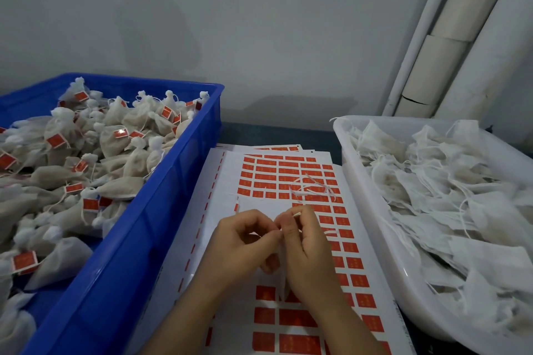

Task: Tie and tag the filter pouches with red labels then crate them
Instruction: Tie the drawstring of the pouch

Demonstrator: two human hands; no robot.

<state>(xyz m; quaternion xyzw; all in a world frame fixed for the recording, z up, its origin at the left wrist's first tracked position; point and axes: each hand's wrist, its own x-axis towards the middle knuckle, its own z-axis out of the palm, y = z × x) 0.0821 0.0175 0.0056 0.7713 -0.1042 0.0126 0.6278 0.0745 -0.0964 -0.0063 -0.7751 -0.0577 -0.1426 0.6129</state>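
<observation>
Over a sheet of red labels (259, 179), a worker's left hand (245, 248) and right hand (307, 251) meet fingertip to fingertip, both pinching the white drawstring (313, 192) of 1 filter pouch (284, 285), which appears to hang between the palms, its long axis toward the worker. The string's loose loops trail away toward the wall. The blue crate (161, 210) of tagged pouches sits nearer the left hand, and the white tub (354, 181) of untied ones sits to the right.
</observation>
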